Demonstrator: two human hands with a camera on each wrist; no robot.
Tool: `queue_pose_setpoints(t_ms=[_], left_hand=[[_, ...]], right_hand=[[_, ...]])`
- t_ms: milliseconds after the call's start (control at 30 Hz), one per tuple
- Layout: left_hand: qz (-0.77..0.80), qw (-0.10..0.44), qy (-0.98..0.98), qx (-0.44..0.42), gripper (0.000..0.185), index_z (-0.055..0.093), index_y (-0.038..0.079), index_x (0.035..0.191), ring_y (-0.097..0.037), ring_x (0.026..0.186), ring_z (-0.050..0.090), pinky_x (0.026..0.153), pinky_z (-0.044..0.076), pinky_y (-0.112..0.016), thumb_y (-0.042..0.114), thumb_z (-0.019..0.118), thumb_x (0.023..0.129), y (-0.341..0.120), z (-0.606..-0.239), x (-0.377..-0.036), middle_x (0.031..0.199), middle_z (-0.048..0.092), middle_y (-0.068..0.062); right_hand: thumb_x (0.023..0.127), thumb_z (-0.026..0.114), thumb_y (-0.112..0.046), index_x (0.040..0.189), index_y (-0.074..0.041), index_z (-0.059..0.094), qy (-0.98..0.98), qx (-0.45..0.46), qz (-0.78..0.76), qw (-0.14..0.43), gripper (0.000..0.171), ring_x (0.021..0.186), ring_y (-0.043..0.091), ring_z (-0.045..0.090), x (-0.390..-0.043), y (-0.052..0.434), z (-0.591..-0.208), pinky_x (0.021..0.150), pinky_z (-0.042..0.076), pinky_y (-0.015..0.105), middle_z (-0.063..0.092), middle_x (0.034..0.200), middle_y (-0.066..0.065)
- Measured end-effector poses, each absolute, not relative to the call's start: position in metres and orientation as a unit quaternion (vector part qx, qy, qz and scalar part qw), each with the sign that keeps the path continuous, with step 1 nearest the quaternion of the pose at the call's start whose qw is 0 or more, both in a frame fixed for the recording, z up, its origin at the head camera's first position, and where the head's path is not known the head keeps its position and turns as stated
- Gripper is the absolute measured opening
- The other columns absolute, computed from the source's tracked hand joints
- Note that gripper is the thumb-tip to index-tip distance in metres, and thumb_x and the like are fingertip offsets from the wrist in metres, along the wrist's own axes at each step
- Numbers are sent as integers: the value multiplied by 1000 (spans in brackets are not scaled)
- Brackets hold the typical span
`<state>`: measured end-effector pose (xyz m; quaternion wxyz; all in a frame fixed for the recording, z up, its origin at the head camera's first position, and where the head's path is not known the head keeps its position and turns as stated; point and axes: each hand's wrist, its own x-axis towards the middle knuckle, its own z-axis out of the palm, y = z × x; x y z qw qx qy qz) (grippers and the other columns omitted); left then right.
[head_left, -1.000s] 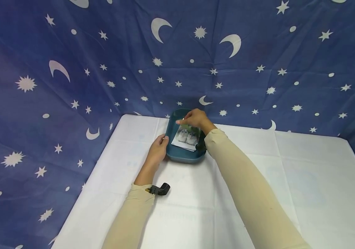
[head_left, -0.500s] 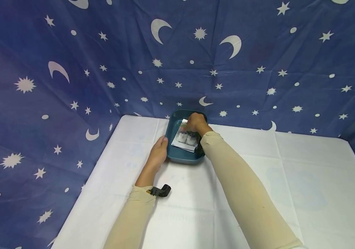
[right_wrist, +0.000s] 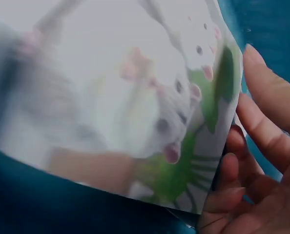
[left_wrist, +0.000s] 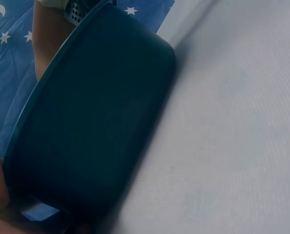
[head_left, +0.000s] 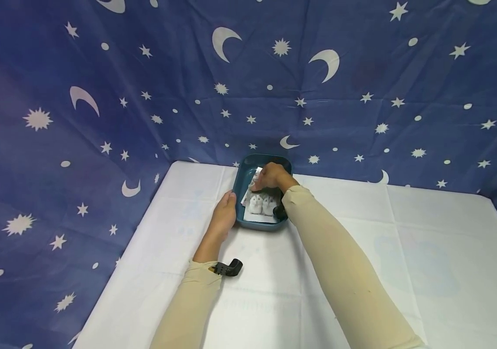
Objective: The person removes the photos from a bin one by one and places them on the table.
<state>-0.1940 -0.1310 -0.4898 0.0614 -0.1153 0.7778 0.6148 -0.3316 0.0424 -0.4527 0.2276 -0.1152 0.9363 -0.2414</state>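
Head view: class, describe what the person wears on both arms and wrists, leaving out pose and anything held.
Both arms wear long, close-fitting cream sleeves ending at the wrist. The left hand and right hand are bare, with no gloves or rings visible. A small black mount sits at the left cuff; another black mount at the right wrist.

A glossy hamster photo point(head_left: 260, 202) lies tilted inside the dark teal tray point(head_left: 242, 182).

- Your head view is evenly and brightly lit, with soft light from above; the white desk point(head_left: 362, 252) shows only faint shadows beside the arms.
- Its edges bow outward, wide-lens distortion.
- Your left wrist view is dim where the dark tray point(left_wrist: 91, 126) fills it, with a soft shadow along its base.
- Your right wrist view is badly out of focus: the photo point(right_wrist: 115, 102) is smeared and hazy.
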Motion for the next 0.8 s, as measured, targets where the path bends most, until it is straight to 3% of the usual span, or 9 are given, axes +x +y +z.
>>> queue_pose_setpoints(t_ms=[300,467,633,800], left_hand=[[621,64,771,-123,57,31,13,161,-34,156,22,126,21,-56,43,30,112,-129,-491,-194,166,32,-14],[623,64,770,-126,58,30,12,161,-34,156,21,126,20,-55,42,30,112,-130,-489,-194,166,31,-14],[624,66,769,-124,57,30,12,161,-34,156,21,127,19,-55,42,31,112,-129,-488,-193,166,31,-14],[625,70,768,-123,58,28,12,162,-34,157,20,127,19,-56,42,30,112,-128,-488,-194,167,29,-14]], right_hand=[[85,84,-33,87,-14,76,925,-193,-217,246,21,92,17,59,-329,43,-443,83,50,30,72,101,0],[89,81,-25,90,-13,72,911,-214,-242,254,14,88,18,54,-324,42,-432,74,45,29,70,106,2],[91,79,-21,101,-16,75,906,-221,-248,261,12,91,19,52,-321,44,-429,76,44,30,66,115,2],[89,80,-16,104,-17,76,900,-207,-300,239,15,96,20,60,-315,56,-427,80,48,32,70,117,4]])
